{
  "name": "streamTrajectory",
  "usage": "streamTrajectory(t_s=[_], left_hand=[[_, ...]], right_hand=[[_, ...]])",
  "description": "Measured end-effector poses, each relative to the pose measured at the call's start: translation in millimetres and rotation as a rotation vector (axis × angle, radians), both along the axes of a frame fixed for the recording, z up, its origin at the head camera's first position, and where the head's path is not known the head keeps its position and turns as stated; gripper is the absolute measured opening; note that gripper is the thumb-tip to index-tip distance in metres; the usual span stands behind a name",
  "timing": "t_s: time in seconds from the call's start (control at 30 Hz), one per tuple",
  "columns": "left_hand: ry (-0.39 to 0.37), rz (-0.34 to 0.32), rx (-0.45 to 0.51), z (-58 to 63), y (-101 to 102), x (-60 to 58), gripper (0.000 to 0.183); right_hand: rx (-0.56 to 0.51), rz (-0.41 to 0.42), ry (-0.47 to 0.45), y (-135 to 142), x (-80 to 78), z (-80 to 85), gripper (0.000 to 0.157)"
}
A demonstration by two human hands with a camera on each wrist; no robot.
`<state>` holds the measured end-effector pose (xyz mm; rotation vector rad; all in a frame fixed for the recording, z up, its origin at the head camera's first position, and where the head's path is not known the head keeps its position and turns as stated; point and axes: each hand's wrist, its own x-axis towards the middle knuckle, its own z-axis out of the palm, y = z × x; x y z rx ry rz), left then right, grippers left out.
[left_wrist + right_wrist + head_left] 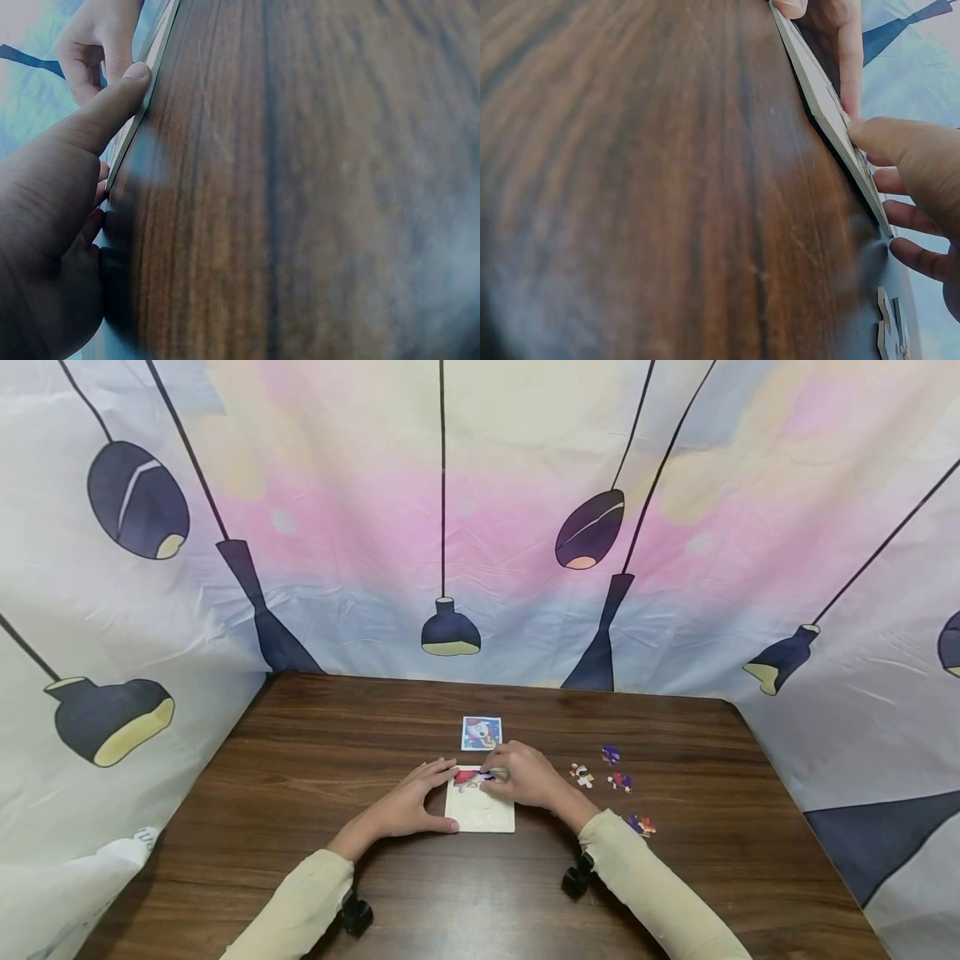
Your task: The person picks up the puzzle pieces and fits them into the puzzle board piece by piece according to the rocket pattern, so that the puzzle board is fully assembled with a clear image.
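A square, cream-coloured puzzle board [482,814] lies on the table, with red, white and blue pieces set along its top. My left hand [408,803] steadies the board's left side, thumb at the lower corner and fingers at the upper one, all fairly straight. At the upper right of the board, my right hand [521,774] pinches a puzzle piece [498,772], mostly hidden by the fingers. The right wrist view shows the right thumb [900,142] just above the board's edge [825,105]. In the left wrist view, the left thumb [112,109] lies against the edge.
Just behind the board lies a small picture card [481,733] of a white figure on blue. Several loose puzzle pieces [582,775] are scattered to the right, one near the right forearm. The brown wooden table [337,718] meets a printed cloth backdrop [360,527] at its back.
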<state>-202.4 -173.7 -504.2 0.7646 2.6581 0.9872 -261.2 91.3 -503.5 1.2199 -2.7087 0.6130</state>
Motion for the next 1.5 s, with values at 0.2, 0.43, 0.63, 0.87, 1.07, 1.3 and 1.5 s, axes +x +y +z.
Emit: streamTrajectory(t_s=[0.2, 0.43, 0.63, 0.87, 1.07, 1.3, 1.5], left_hand=[[0.0, 0.002, 0.002, -0.4, 1, 0.4, 0.095], [0.007, -0.005, 0.011, -0.6, 0, -1.1, 0.095], [0.009, -0.016, 0.015, -1.2, -1, -2.1, 0.095], [0.01, -0.007, 0.004, -2.5, 1, -1.5, 0.096], [0.008, -0.001, 0.0, -1.3, 2, -1.7, 0.096], [0.011, 0.002, -0.012, -0.5, 0, -1.8, 0.096], [0.014, 0.001, -0.008, -1.8, 0, -0.9, 0.097]], right_hand=[[-0.001, 0.005, 0.014, -1, -0.1, -0.5, 0.019], [0.0, 0.006, 0.013, -1, -0.2, -0.9, 0.02], [-0.016, 0.019, 0.01, 1, 0.1, -1.9, 0.022], [-0.1, -0.016, -0.038, 17, 3.1, 4.2, 0.024], [-0.183, -0.059, -0.015, 44, 2.3, 12.5, 0.029], [-0.213, -0.093, 0.023, 75, 2.4, 16.0, 0.034], [-0.232, -0.151, 0.047, 105, -0.2, 14.5, 0.033]])
